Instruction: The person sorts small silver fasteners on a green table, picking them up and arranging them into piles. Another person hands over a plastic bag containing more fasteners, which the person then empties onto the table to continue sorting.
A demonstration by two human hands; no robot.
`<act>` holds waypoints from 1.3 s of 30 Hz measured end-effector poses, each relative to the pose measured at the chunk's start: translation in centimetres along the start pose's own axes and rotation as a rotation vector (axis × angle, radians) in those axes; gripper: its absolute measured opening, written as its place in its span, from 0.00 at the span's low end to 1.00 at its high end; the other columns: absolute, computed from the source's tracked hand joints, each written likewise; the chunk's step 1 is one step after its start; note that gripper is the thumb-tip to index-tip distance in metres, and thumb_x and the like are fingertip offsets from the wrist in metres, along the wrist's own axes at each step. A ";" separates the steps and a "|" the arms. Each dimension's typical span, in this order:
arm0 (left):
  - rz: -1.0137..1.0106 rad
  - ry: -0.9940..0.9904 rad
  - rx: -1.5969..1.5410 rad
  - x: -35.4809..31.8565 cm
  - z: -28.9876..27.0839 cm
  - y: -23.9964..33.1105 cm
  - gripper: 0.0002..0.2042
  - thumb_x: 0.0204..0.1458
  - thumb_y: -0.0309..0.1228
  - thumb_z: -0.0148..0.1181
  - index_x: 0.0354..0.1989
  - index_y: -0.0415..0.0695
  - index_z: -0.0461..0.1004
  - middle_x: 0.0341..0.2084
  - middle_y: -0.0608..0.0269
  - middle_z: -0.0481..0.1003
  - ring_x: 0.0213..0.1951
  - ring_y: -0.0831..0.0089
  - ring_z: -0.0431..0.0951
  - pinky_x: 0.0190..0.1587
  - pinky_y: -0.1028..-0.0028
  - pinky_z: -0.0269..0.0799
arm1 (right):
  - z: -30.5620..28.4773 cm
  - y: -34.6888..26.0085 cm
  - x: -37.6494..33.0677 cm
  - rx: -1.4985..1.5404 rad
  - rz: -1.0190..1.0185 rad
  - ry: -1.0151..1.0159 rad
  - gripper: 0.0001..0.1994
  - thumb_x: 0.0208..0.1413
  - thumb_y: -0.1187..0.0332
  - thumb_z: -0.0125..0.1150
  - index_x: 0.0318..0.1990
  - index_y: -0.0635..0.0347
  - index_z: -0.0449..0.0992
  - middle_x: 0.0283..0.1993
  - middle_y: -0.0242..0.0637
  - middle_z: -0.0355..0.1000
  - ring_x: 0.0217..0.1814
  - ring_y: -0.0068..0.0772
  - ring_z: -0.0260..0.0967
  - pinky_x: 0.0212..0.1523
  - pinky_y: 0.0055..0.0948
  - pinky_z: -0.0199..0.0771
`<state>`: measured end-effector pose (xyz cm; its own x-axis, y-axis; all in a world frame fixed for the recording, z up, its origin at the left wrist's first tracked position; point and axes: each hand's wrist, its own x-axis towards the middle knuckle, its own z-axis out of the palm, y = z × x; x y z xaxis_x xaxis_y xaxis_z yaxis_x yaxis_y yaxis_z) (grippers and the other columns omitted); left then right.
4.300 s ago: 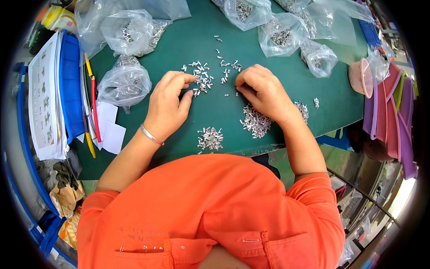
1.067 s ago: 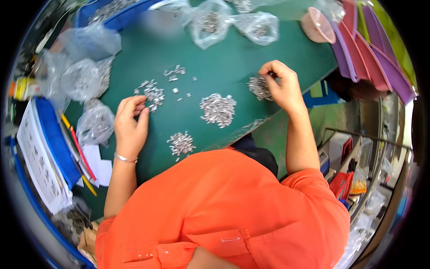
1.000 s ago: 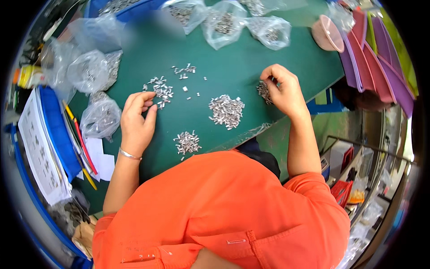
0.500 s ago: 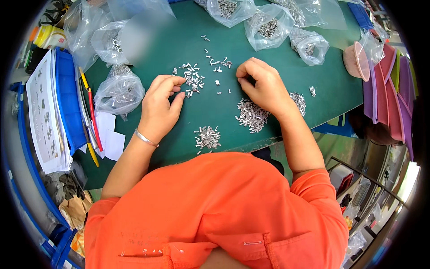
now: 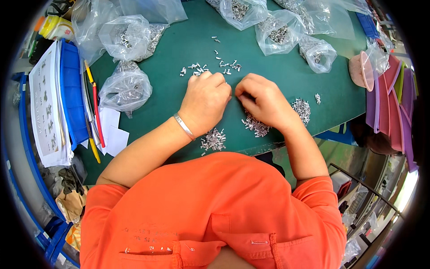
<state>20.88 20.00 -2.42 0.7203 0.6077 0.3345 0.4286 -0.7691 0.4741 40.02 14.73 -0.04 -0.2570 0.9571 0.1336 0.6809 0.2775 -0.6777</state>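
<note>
My left hand (image 5: 206,99), a silver bangle (image 5: 184,127) on its wrist, is closed over the middle of the green table (image 5: 170,58). Close beside it, my right hand (image 5: 265,99) has its fingertips pinched together. Whatever the fingers of either hand hold is too small or hidden. Beyond the left knuckles lie scattered small silver metal parts (image 5: 197,68), with a loose group of parts (image 5: 231,67) farther right. Under my right hand a heap of metal parts (image 5: 256,127) is partly covered. Another small heap (image 5: 213,139) lies below my left wrist.
A pile of parts (image 5: 301,110) sits right of my right forearm. Clear plastic bags of parts (image 5: 278,33) line the far edge, and a knotted bag (image 5: 126,89) stands left. Papers with a blue tray (image 5: 74,94) and pens fill the left edge; a pink cup (image 5: 361,71) stands right.
My left hand has moved right, from the scattered parts to beside my right hand, and its fingers have closed. My right hand stays nearly in place. The whole view has shifted slightly.
</note>
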 end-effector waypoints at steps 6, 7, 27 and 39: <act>-0.423 0.137 -0.619 0.3 -2.7 -0.6 0.04 0.54 0.21 0.61 0.37 0.39 0.74 0.30 0.65 0.77 0.30 0.77 0.78 0.32 0.78 0.73 | -2.3 2.2 0.3 1.442 0.364 0.344 0.07 0.52 0.80 0.55 0.38 0.64 0.76 0.29 0.32 0.71 0.32 0.25 0.72 0.27 0.22 0.69; -0.539 0.115 -0.752 0.7 -3.3 -0.9 0.04 0.57 0.22 0.59 0.39 0.36 0.74 0.29 0.67 0.77 0.29 0.84 0.76 0.28 0.83 0.72 | -2.4 2.1 0.7 1.420 0.410 0.334 0.05 0.52 0.78 0.58 0.37 0.65 0.76 0.24 0.30 0.69 0.28 0.23 0.69 0.25 0.21 0.65; -0.182 -0.122 -0.063 6.1 0.2 -3.7 0.03 0.48 0.24 0.64 0.29 0.39 0.77 0.31 0.51 0.75 0.36 0.52 0.77 0.40 0.60 0.74 | 0.6 1.3 3.9 -0.253 0.228 0.131 0.07 0.53 0.66 0.60 0.33 0.58 0.80 0.35 0.45 0.77 0.37 0.52 0.76 0.39 0.47 0.76; -0.662 -0.181 -0.807 5.9 -3.2 -3.3 0.06 0.57 0.26 0.61 0.37 0.36 0.74 0.34 0.57 0.78 0.33 0.74 0.80 0.32 0.77 0.75 | -1.7 3.1 3.1 0.652 0.423 0.210 0.06 0.56 0.72 0.58 0.32 0.66 0.74 0.27 0.33 0.71 0.25 0.24 0.67 0.24 0.23 0.65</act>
<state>21.95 26.76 0.53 0.5744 0.7679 -0.2834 0.3242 0.1045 0.9402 42.43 18.70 -0.50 0.1121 0.9838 -0.1397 0.1377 -0.1546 -0.9783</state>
